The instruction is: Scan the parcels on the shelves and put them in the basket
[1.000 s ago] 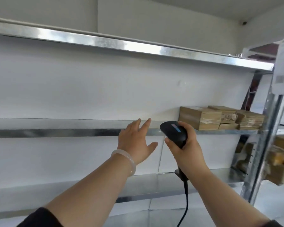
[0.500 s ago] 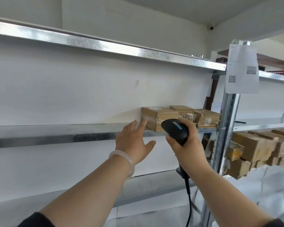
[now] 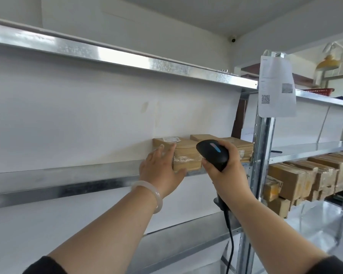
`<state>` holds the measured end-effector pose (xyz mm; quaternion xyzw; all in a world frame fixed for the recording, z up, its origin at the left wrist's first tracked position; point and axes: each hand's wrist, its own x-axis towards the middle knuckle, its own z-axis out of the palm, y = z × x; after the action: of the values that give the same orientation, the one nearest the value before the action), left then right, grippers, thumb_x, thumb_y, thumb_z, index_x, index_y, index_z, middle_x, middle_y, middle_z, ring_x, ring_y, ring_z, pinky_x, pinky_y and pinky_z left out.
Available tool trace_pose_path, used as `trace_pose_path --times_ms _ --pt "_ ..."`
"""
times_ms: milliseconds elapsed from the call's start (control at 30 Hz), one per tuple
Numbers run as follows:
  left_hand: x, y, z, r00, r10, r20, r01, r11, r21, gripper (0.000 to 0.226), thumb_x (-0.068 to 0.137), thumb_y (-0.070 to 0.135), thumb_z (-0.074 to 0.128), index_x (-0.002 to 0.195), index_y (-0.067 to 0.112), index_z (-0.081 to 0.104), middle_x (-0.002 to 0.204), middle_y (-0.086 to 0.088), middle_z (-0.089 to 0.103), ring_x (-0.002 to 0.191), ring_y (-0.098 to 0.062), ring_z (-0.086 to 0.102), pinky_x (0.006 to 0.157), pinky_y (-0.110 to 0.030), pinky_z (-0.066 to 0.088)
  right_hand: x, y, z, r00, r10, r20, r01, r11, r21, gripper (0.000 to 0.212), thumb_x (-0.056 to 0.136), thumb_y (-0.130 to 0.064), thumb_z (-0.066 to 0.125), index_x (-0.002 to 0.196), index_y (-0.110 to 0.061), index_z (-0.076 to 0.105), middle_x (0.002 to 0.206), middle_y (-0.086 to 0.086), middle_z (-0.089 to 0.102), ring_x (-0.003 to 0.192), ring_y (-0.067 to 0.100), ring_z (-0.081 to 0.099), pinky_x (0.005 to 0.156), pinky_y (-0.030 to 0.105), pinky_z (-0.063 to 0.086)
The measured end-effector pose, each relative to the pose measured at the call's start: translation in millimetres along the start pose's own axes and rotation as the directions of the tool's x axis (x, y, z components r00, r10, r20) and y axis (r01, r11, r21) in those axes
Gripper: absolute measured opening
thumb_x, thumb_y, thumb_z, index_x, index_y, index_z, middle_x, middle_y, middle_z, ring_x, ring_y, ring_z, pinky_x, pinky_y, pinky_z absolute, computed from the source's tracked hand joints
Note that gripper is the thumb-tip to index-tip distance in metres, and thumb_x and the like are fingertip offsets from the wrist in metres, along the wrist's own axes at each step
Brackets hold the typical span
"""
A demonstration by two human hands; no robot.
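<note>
A few brown cardboard parcels stand at the right end of the middle shelf (image 3: 67,175). The nearest parcel (image 3: 186,155) has a white label on top and clear tape on its front. My left hand (image 3: 160,171) reaches up with fingers spread and lies against that parcel's left front corner, thumb under its lower edge. My right hand (image 3: 226,167) grips a black corded barcode scanner (image 3: 213,153), held up in front of the parcels behind, partly hiding them. No basket is in view.
A metal upright (image 3: 262,155) with a taped paper sheet (image 3: 276,86) carrying a QR code stands right of the parcels. The neighbouring rack on the right holds several more brown boxes (image 3: 309,175). A red basket-like tray (image 3: 317,90) sits on its upper shelf.
The view has swung right, bringing the parcels to the centre. My left hand has travelled from open air to the nearest parcel's corner. The scanner stays held up in my right hand.
</note>
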<state>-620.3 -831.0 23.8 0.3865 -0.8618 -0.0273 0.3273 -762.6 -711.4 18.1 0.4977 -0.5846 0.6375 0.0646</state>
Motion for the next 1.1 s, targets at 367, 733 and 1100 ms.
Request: trace_pose_path --times_ms 367,733,1100 --pt "63 -12 51 0.994 -0.110 -0.014 0.110 0.993 -0.050 0.076 0.092 0.064 0.045 0.154 0.045 0.006 0.165 0.000 0.010 0.150 -0.024 0.012 0.118 -0.043 0.018 73 61 16 1.000 0.008 0.013 -0.009 0.999 0.041 0.056 0.085 -0.029 0.074 0.115 -0.057 0.037 0.101 -0.048 0.047 0.095 -0.012 0.054 0.071 0.015 0.046" --pt "123 -2 95 0.953 -0.280 -0.114 0.258 0.951 -0.172 0.084 0.086 0.060 0.059 0.154 0.038 0.015 0.155 -0.002 0.027 0.143 -0.027 0.025 0.115 -0.041 0.030 156 130 29 0.988 0.014 0.157 -0.034 0.992 0.125 0.052 0.085 -0.037 0.072 0.118 -0.055 0.036 0.101 -0.033 0.051 0.088 -0.010 0.058 0.056 0.008 0.044" --pt "120 0 106 0.918 -0.281 -0.279 0.194 0.934 -0.301 0.053 0.088 0.041 0.070 0.135 0.033 0.046 0.127 0.015 0.045 0.112 -0.003 0.041 0.095 -0.019 0.032 188 164 45 0.981 0.045 0.190 -0.092 0.964 0.250 0.055 0.086 -0.036 0.072 0.127 -0.046 0.038 0.098 -0.035 0.051 0.084 -0.021 0.053 0.064 0.010 0.039"
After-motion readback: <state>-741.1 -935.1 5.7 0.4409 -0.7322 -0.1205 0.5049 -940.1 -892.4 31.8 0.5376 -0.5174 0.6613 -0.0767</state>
